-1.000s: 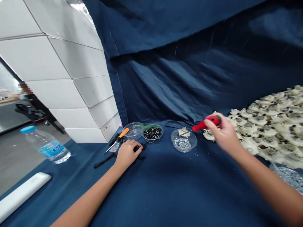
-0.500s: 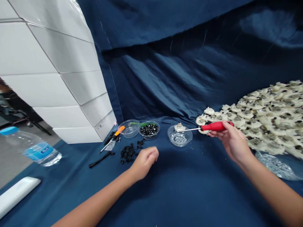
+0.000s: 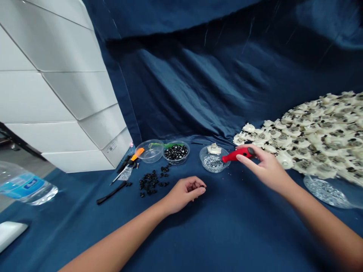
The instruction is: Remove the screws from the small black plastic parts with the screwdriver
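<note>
My right hand point(image 3: 262, 166) grips a red-handled screwdriver point(image 3: 237, 154), its tip down in a clear bowl of small silver screws point(image 3: 213, 161). A cream plastic part point(image 3: 214, 149) rests on that bowl's far rim. My left hand point(image 3: 185, 190) lies on the blue cloth with the fingers curled round small black pieces that barely show. A loose scatter of black pieces point(image 3: 151, 180) lies just left of it.
A bowl of black parts point(image 3: 176, 152) and an empty clear bowl point(image 3: 149, 150) stand at the back. An orange-handled knife point(image 3: 131, 160), a black strip point(image 3: 111, 192), a water bottle point(image 3: 23, 186), white boxes point(image 3: 56, 94), a heap of cream parts point(image 3: 317, 136) and another screw dish point(image 3: 329, 190) surround them.
My left hand has come away from the black pieces toward the middle, fingers curled. My right hand has swung the screwdriver from level to tip-down in the screw bowl. The view has drifted right.
</note>
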The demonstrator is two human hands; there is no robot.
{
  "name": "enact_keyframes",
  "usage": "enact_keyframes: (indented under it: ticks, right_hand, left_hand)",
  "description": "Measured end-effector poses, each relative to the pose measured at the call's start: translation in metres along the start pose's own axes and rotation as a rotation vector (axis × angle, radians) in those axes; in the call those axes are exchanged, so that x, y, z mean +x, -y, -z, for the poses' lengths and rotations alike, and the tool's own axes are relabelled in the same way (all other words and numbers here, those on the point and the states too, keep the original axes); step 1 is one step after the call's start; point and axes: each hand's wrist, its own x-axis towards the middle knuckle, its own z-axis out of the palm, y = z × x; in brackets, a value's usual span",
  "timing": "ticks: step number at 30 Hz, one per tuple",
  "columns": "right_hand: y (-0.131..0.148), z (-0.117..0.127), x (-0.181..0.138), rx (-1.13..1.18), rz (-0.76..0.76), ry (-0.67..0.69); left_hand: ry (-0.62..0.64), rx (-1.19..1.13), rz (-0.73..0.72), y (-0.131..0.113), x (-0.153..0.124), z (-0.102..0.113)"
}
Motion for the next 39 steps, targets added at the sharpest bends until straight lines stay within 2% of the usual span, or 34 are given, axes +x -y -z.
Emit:
enact_keyframes:
  ticks: [3,5,7,13,22,31,39]
  right_hand:
    - [0.006,0.004,-0.009,0.031,0.032,-0.114]
    - [0.000,0.005,-0.019,0.211,-0.007,-0.223]
    - [-0.011,0.006,-0.029,0.375,-0.070,-0.271]
    - [-0.038,-0.001,-0.049,0.571,-0.265,-0.198]
    - [-0.052,-0.029,-0.063,0.634,-0.381,-0.038]
    - [-0.053,-0.030,-0.063,0.662,-0.378,-0.071]
    - [-0.052,-0.022,-0.064,0.640,-0.353,-0.099]
  left_hand:
    - [0.003,-0.045,-0.005,0.002,0.001,0.001]
    - [0.003,-0.073,-0.012,0.002,0.001,0.002]
    - [0.002,-0.102,-0.015,0.002,0.002,0.001]
    - [-0.005,-0.177,-0.026,0.001,0.004,0.000]
    - [-0.012,-0.220,-0.029,0.001,0.005,0.003]
    - [0.006,-0.209,-0.017,0.001,0.005,0.006]
    - [0.061,-0.053,-0.011,-0.008,0.000,0.007]
